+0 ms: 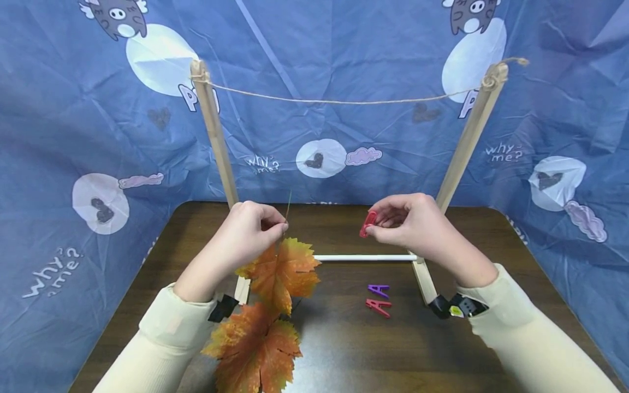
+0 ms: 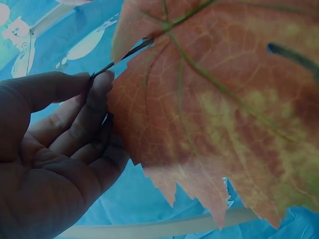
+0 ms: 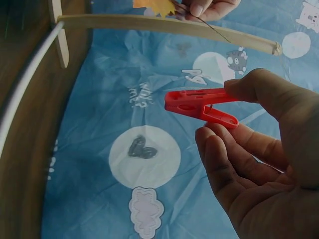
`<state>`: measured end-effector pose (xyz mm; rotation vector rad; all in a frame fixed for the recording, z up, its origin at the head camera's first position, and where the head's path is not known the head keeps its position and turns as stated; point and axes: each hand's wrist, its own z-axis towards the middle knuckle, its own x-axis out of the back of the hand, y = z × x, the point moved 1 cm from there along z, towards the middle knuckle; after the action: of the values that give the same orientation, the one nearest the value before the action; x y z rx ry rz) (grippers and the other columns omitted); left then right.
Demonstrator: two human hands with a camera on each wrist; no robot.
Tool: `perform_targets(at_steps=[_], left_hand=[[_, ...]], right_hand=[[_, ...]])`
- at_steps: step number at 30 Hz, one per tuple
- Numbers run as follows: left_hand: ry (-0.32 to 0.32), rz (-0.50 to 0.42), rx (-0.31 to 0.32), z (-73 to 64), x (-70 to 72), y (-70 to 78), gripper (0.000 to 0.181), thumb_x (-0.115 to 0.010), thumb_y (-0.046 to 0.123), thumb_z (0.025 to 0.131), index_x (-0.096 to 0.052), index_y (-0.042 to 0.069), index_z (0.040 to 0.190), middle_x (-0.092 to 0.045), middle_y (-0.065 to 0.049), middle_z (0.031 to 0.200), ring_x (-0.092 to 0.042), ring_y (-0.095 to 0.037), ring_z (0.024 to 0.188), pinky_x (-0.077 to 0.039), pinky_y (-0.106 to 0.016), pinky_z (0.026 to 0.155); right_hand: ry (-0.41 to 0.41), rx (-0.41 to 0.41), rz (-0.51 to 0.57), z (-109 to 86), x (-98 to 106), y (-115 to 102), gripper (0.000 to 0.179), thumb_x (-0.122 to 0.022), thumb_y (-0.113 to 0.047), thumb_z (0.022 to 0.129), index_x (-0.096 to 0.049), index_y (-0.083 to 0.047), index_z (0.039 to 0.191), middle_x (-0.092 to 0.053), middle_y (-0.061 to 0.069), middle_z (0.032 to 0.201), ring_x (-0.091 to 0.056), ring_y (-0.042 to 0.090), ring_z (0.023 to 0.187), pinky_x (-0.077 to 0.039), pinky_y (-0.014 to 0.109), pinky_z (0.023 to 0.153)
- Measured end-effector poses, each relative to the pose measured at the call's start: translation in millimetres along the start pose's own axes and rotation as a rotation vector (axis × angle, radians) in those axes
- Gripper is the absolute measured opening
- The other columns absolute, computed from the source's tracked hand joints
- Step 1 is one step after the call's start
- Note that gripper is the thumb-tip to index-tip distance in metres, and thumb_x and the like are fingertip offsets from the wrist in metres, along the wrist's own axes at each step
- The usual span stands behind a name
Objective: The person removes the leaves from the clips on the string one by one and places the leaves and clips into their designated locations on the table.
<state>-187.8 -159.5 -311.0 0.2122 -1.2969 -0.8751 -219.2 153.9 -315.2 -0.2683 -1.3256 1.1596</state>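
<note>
Between thumb and fingertips my left hand [image 1: 254, 229] pinches the thin stem [image 2: 119, 59] of an orange-and-yellow artificial leaf [image 1: 285, 275]. A second, redder leaf [image 1: 257, 349] hangs below it, over the front of the table. My right hand [image 1: 410, 224], level with the left, holds a red clothespin [image 3: 202, 103] by its handle ends, thumb on one and fingers under the other. In the right wrist view the clothespin's nose points away from the palm. Both hands are below a twine line [image 1: 324, 101] strung between two wooden posts.
On the dark wooden table [image 1: 339, 349] lie a purple clothespin [image 1: 378, 290] and another red clothespin [image 1: 378, 307]. A white rod [image 1: 363, 258] joins the frame's feet. The left post [image 1: 216, 136] and right post [image 1: 472, 136] rise before a blue printed cloth [image 1: 344, 49].
</note>
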Motion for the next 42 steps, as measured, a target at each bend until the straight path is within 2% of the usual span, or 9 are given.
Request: perform_targets(at_steps=[6, 14, 22, 24, 27, 29, 31, 35, 42], left_hand=[[-0.051, 0.014, 0.025, -3.2, -3.3, -5.3, 0.013, -0.068, 0.001, 0.090, -0.077, 0.006, 0.082, -0.066, 0.005, 0.067, -0.054, -0.011, 0.058, -0.047, -0.033, 0.057], [-0.083, 0.034, 0.028, -9.0, -6.1, -11.7, 0.014, -0.068, 0.000, 0.087, -0.076, 0.007, 0.077, -0.065, 0.008, 0.066, -0.053, -0.010, 0.058, -0.046, -0.031, 0.057], [-0.145, 0.026, 0.117, -14.1, -8.6, -17.3, 0.013, -0.071, 0.003, 0.090, -0.077, 0.007, 0.079, -0.068, 0.006, 0.069, -0.056, -0.012, 0.064, -0.047, -0.032, 0.061], [-0.164, 0.020, 0.140, -15.6, -8.9, -18.8, 0.013, -0.071, 0.003, 0.089, -0.077, 0.007, 0.078, -0.068, 0.006, 0.069, -0.057, -0.015, 0.067, -0.047, -0.034, 0.062], [-0.181, 0.024, 0.152, -19.0, -9.8, -21.7, 0.016, -0.070, 0.002, 0.088, -0.077, 0.008, 0.075, -0.067, 0.006, 0.067, -0.066, -0.025, 0.088, -0.051, -0.039, 0.077], [-0.183, 0.027, 0.153, -21.2, -11.0, -24.3, 0.016, -0.069, 0.002, 0.088, -0.077, 0.008, 0.074, -0.067, 0.007, 0.066, -0.066, -0.028, 0.094, -0.050, -0.041, 0.081], [-0.189, 0.024, 0.161, -23.4, -12.6, -26.9, 0.017, -0.069, 0.002, 0.087, -0.076, 0.008, 0.073, -0.066, 0.008, 0.065, -0.066, -0.026, 0.092, -0.051, -0.040, 0.080], [-0.219, -0.005, 0.197, -27.7, -17.6, -31.5, 0.017, -0.069, 0.003, 0.087, -0.075, 0.009, 0.072, -0.065, 0.006, 0.063, -0.056, -0.016, 0.068, -0.047, -0.034, 0.063], [-0.227, 0.003, 0.223, -37.1, -25.4, -39.3, 0.022, -0.071, 0.004, 0.086, -0.072, 0.010, 0.065, -0.064, 0.007, 0.064, -0.054, -0.013, 0.066, -0.045, -0.033, 0.060]], right_hand=[[-0.009, -0.008, -0.003, -3.8, -2, 7, 0.023, -0.086, -0.003, 0.078, -0.077, -0.003, 0.100, -0.072, 0.000, 0.081, -0.069, 0.017, 0.073, -0.056, 0.028, 0.066], [-0.032, -0.051, -0.021, -8.6, -4, 14, 0.020, -0.085, -0.004, 0.078, -0.074, -0.006, 0.093, -0.071, -0.001, 0.079, -0.069, 0.018, 0.072, -0.056, 0.029, 0.065], [-0.029, -0.030, -0.024, -13.9, -9, 23, 0.026, -0.085, -0.003, 0.079, -0.075, -0.003, 0.102, -0.072, -0.001, 0.081, -0.068, 0.016, 0.073, -0.056, 0.028, 0.066], [-0.033, -0.031, -0.020, -15.1, -10, 25, 0.027, -0.084, -0.003, 0.080, -0.076, -0.001, 0.105, -0.072, -0.001, 0.081, -0.068, 0.016, 0.073, -0.056, 0.027, 0.066], [-0.046, -0.045, -0.006, -16.8, -11, 27, 0.025, -0.083, -0.002, 0.081, -0.076, 0.000, 0.105, -0.073, 0.000, 0.082, -0.069, 0.017, 0.074, -0.056, 0.027, 0.065], [-0.051, -0.057, -0.007, -17.7, -13, 28, 0.024, -0.082, -0.001, 0.080, -0.075, 0.000, 0.103, -0.072, 0.000, 0.082, -0.068, 0.017, 0.073, -0.056, 0.027, 0.064], [-0.063, -0.069, -0.001, -18.7, -14, 30, 0.023, -0.081, 0.001, 0.079, -0.075, 0.001, 0.101, -0.072, 0.001, 0.082, -0.069, 0.017, 0.074, -0.056, 0.027, 0.065], [-0.088, -0.098, 0.010, -22.3, -19, 34, 0.021, -0.080, 0.002, 0.078, -0.075, 0.001, 0.099, -0.072, 0.001, 0.081, -0.069, 0.017, 0.074, -0.056, 0.028, 0.065], [-0.097, -0.092, 0.004, -31.8, -27, 45, 0.021, -0.084, -0.002, 0.079, -0.077, -0.001, 0.099, -0.071, -0.001, 0.081, -0.067, 0.016, 0.072, -0.055, 0.027, 0.063]])
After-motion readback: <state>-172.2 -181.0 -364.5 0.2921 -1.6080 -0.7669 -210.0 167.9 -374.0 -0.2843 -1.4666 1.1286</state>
